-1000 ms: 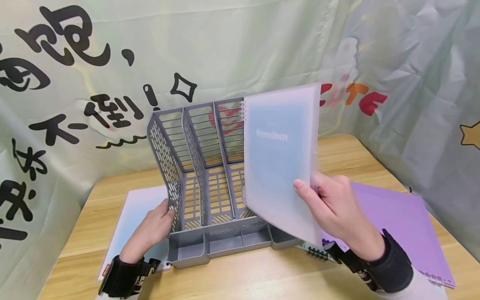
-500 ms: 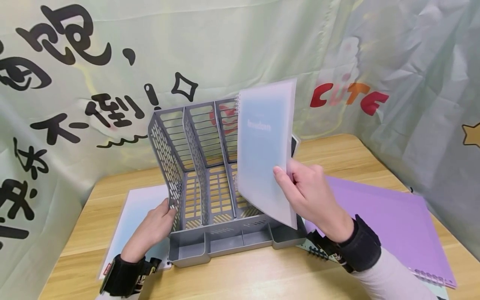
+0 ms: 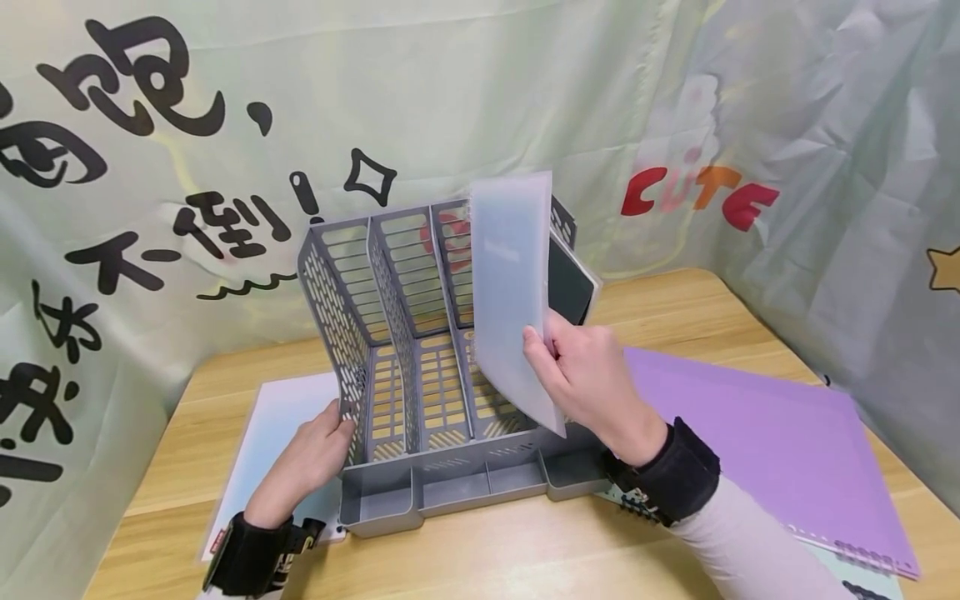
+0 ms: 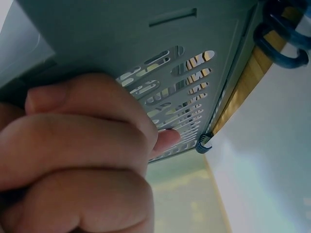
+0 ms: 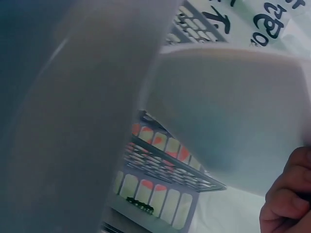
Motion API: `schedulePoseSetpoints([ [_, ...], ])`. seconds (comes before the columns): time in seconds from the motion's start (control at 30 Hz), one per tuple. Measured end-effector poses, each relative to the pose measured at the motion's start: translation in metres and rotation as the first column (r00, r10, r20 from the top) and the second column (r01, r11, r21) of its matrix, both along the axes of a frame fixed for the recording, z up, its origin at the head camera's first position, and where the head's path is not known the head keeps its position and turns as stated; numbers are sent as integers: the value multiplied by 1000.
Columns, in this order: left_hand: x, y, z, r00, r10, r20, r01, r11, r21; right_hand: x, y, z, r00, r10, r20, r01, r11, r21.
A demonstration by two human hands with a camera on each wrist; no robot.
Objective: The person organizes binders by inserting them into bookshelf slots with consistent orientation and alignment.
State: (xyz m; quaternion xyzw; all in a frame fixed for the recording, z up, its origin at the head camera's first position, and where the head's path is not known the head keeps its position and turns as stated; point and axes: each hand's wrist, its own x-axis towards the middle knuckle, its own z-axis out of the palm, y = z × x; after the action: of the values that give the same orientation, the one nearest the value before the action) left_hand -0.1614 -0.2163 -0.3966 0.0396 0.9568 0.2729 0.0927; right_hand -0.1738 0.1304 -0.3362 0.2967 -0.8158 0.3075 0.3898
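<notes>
My right hand (image 3: 581, 375) pinches the free edge of a light blue spiral notebook (image 3: 510, 267) with a translucent cover, thumb on the near face. The notebook stands upright with its coil side toward the organizer's back, overlapping the right-hand compartments in the head view. Curled fingers of my left hand (image 3: 318, 450) grip the left side wall of the grey desk file organizer (image 3: 382, 467). In the left wrist view those fingers lie against its slotted panel (image 4: 189, 87). Inside the rightmost part of the organizer, partly hidden, leans a dark-covered book (image 3: 566, 283).
A blue-white notebook (image 3: 281, 408) lies flat to the left, partly under the organizer. On the right lies a large purple spiral notebook (image 3: 757, 450) over a pale green one (image 3: 855, 562). Shallow trays (image 3: 480, 487) run along the organizer's front. A printed cloth (image 3: 480, 92) hangs behind the table.
My right hand has carried the light blue notebook leftward and turned it more edge-on, uncovering the dark book behind it. The left hand stays on the organizer's side wall.
</notes>
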Motion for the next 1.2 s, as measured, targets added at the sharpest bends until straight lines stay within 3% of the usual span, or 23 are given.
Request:
schedulePoseSetpoints([
  [0.6, 1, 0, 0, 1000, -22, -7, 21, 1000, -12, -17, -12, -13, 992, -108, -63, 110, 993, 31],
  [0.93, 1, -2, 0, 998, -30, -47, 28, 998, -58, -17, -21, -6, 989, -129, 71, 120, 986, 120],
  [1.2, 0, -2, 1, 999, -24, -44, 22, 999, -46, -20, -30, 2, 956, -216, 196, 168, 957, 237],
])
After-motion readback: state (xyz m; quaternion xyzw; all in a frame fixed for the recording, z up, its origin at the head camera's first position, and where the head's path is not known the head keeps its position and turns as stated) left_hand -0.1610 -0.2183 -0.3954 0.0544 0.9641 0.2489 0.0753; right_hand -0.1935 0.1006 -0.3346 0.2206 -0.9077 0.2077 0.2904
